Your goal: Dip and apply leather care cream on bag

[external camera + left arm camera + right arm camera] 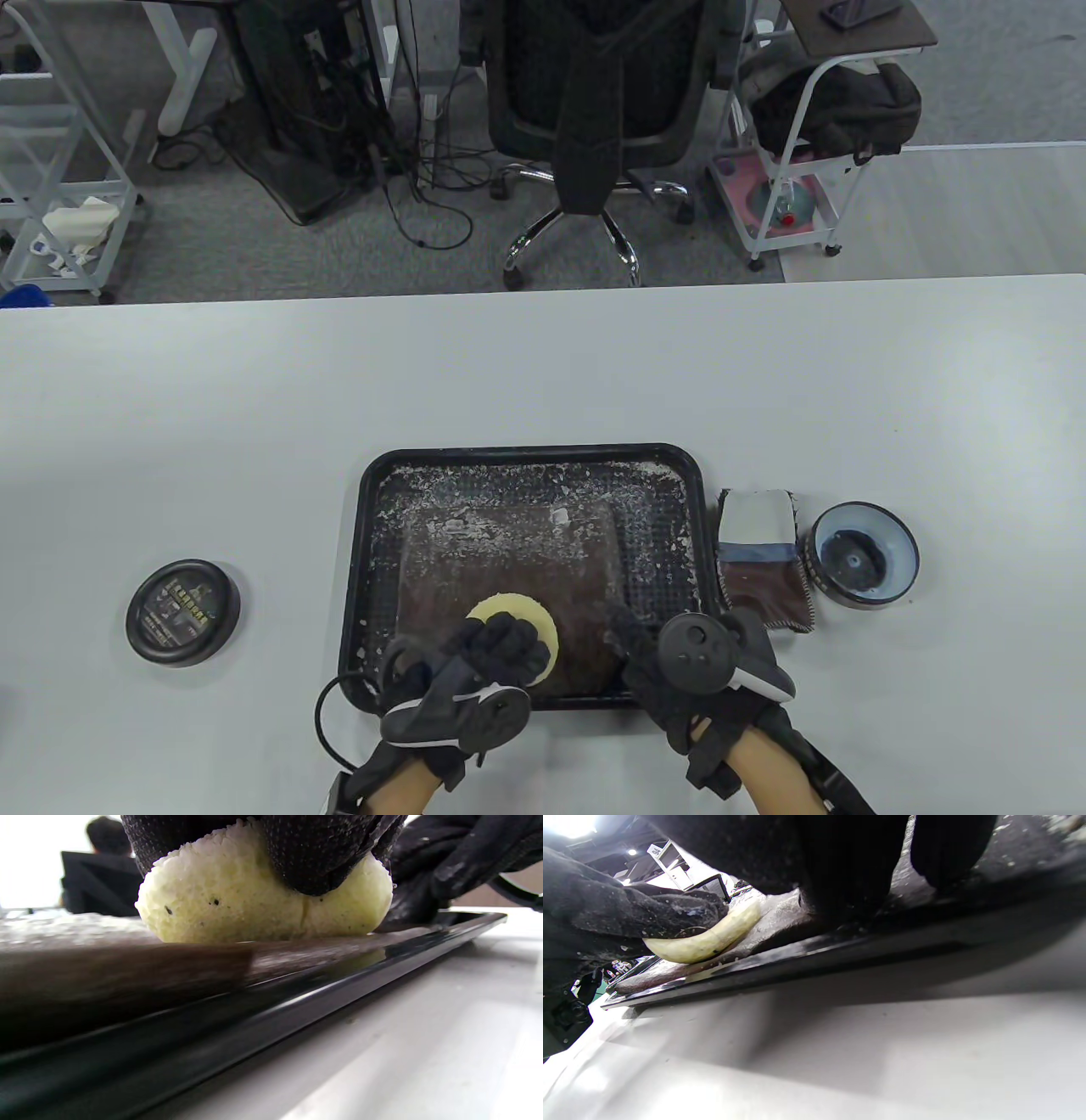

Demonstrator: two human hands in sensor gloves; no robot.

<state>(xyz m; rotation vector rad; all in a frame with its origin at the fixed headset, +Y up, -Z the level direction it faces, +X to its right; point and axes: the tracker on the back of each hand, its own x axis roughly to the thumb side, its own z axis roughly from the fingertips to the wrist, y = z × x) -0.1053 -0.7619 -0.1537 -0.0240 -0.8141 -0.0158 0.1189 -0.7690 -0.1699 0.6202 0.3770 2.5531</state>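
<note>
1. A lid [182, 612] lies on the table [543, 373], well left of the tray [356, 543].
2. The left hand [462, 679] presses a yellow sponge [516, 621] onto the brown bag [509, 552] in the tray, fingers [314, 853] clamped over its top.
3. The right hand [704, 679] rests its fingers on the bag's near right corner; their spread is unclear.
4. A cloth [764, 552] lies beside the tray, and an open cream tin [863, 556] sits just right of it.

Showing pale yellow on the sponge [519, 618], flecked with tiny dark specks. Showing dark brown on the bag [509, 560], dusted with white patches. Gleaming glossy black on the tray [366, 509], speckled white across its floor. Wearing black knit on both gloves. Staying plain white across the desk [543, 373]. Showing blue-grey inside the open tin [864, 556].
</note>
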